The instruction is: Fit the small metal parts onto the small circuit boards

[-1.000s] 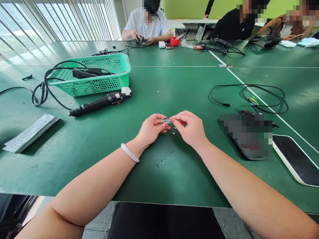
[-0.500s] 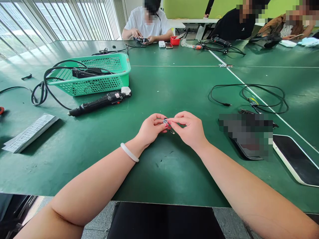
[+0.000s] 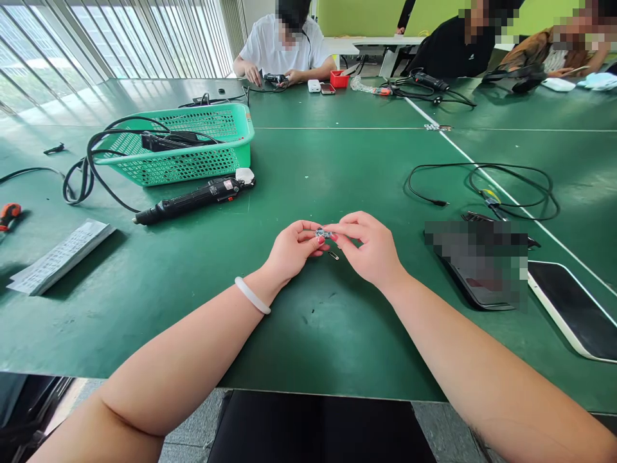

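Note:
My left hand (image 3: 294, 249), a white band round its wrist, pinches a small circuit board (image 3: 324, 234) by its left end. The thumb and fingertips of my right hand (image 3: 367, 243) close on the right end of the same board. Both hands meet just above the green table, in front of my body. A thin pale metal piece (image 3: 333, 255) sticks out below the left fingers; what it joins is hidden. The board is too small for its details to be made out.
A green basket (image 3: 193, 170) with cables stands at the left, with a black electric screwdriver (image 3: 197, 198) before it. Folded paper (image 3: 62, 257) and an orange-black tool (image 3: 9, 215) lie farther left. At right are a cable (image 3: 511, 168), a pixelated dark item (image 3: 482, 276) and a phone (image 3: 573, 308). People sit opposite.
My right hand has shifted slightly to the right and up, so more of the board shows between the fingertips. Across the table, a person's hand has moved off a dark device.

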Tool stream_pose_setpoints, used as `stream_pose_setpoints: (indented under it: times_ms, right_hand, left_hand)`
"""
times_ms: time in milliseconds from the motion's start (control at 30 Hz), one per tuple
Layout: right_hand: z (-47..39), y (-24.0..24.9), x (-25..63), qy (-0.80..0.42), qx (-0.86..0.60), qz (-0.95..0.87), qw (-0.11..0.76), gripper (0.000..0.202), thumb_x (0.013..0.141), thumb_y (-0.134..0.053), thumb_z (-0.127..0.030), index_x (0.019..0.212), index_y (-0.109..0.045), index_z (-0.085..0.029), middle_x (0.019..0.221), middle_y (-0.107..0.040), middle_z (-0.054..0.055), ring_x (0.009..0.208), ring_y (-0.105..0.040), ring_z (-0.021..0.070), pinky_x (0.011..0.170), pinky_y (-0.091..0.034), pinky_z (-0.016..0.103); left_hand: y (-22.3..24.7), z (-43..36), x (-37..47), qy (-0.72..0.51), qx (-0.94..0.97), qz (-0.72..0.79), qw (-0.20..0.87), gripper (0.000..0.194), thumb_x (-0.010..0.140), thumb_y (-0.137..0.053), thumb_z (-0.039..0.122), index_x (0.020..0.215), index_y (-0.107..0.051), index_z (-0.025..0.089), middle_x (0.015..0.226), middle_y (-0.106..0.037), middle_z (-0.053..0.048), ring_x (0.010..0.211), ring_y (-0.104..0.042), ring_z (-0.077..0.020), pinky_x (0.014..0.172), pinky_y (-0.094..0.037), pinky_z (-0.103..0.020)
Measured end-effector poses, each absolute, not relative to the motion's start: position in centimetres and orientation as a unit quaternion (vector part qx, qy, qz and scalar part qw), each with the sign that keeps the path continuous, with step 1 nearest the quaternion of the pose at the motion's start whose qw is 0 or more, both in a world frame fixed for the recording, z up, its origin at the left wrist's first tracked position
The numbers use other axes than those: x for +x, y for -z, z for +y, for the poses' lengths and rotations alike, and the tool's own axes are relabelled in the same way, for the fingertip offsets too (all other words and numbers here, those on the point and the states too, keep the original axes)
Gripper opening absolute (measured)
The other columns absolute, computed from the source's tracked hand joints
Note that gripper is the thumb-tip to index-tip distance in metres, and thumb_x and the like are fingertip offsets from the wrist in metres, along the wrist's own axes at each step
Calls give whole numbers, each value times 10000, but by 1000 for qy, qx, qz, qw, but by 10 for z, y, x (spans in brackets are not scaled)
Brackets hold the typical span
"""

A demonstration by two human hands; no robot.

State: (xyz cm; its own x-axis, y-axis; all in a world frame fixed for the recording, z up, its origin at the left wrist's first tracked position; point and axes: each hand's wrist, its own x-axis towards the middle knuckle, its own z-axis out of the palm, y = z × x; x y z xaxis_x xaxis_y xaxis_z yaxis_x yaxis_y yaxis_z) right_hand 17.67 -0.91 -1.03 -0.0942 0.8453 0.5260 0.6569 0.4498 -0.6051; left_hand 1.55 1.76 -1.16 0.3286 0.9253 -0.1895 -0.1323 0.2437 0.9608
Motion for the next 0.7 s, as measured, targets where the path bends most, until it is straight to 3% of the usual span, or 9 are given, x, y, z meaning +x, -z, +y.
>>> stream_pose_setpoints:
  times_ms: [167,700]
  right_hand:
    - [-9,10,178,-69,-505,-744,433,212,838,-564,-218,873,-749,-316,829,-597,16,729,-536,135,666,-449,298]
    - [-9,12,178,-113,-516,-737,422,156,812,-598,-239,867,-738,-280,834,-610,15,700,-550,129,621,-462,283]
  left_hand:
    - [10,16,16,-395,471,420,668,160,768,-640,116,889,-537,131,765,-683,-22,702,-665,-114,677,-493,-248]
    - [12,17,15,-390,475,405,677,202,738,-681,158,886,-547,128,738,-682,-18,699,-651,-99,659,-494,-227]
